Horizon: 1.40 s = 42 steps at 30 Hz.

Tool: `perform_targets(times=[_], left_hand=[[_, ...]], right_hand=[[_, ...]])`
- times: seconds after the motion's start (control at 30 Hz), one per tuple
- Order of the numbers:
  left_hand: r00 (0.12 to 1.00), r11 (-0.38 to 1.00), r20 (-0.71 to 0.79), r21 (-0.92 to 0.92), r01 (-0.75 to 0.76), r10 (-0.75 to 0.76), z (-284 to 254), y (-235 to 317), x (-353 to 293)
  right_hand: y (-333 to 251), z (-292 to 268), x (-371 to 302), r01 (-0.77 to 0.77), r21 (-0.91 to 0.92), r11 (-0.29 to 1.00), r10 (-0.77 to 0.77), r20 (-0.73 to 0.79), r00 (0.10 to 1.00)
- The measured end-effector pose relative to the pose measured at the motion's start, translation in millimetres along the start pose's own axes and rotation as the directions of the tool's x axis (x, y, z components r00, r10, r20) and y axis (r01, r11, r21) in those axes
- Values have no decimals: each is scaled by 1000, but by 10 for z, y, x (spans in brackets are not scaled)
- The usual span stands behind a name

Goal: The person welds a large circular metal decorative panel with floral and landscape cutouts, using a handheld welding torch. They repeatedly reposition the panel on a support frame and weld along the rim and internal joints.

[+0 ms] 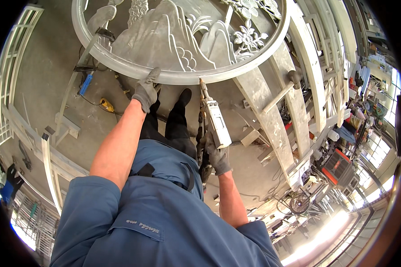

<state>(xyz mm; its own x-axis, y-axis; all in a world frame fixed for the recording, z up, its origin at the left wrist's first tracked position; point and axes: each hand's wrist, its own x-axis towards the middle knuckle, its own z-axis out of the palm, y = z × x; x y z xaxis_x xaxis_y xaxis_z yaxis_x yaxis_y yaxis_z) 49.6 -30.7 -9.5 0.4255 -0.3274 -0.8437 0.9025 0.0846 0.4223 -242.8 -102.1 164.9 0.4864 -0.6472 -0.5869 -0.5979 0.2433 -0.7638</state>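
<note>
- Two gloved hands stand apart from each other, one at either side of the body, as we look down from the head.
- At the top of the view we find the round metal frame (173,78), its lower curve just in front of the wearer; inside it sits a relief panel (151,40) with mountain, scale and flower shapes.
- We see the left hand (146,92) against the frame's lower edge, one digit laid over the rim; whether its other fingers close underneath, we cannot tell.
- We note the right hand (219,159) wrapped around the rear part of a white handheld tool (217,124), which tilts up toward the frame.
- The tool's copper-coloured tip (202,83) lies at the outer edge of the rim; actual contact we cannot confirm.
- Left of the left hand, we observe a bar clamp (85,68) with a blue handle (87,84), its upper end overlapping the rim.
- Below that handle, we mark a yellow tool (106,105) on the grey floor (44,66).
- To the right, we see flat metal beams (265,120) with a dark-headed hammer (278,98) lying across them.
- Farther right, we distinguish an orange-and-black machine (337,165) and a spoked wheel (300,203).
</note>
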Motion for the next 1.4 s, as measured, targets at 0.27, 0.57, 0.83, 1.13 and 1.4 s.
perform_targets(times=[0.27, 0.57, 0.83, 1.13, 1.4], left_hand=[[999, 1000, 29, -1, 21, -21, 19, 10, -61], [1000, 1000, 5, 10, 15, -15, 21, -9, -46], [1000, 999, -5, 34, 8, -7, 47, 13, -60], [1000, 1000, 27, 22, -8, 8, 19, -7, -59], [999, 1000, 35, 28, -3, 2, 6, -6, -43]], right_hand=[[-33, -41, -17, -3, -32, 999, 4, 34, 999], [-188, -28, -45, -108, -44, 993, 107, -20, 994], [-150, -46, -75, -78, -45, 996, 78, 0, 997], [-154, -86, -109, -40, -68, 997, 42, 28, 999], [118, -98, -174, 5, -183, 983, -4, 3, 1000]])
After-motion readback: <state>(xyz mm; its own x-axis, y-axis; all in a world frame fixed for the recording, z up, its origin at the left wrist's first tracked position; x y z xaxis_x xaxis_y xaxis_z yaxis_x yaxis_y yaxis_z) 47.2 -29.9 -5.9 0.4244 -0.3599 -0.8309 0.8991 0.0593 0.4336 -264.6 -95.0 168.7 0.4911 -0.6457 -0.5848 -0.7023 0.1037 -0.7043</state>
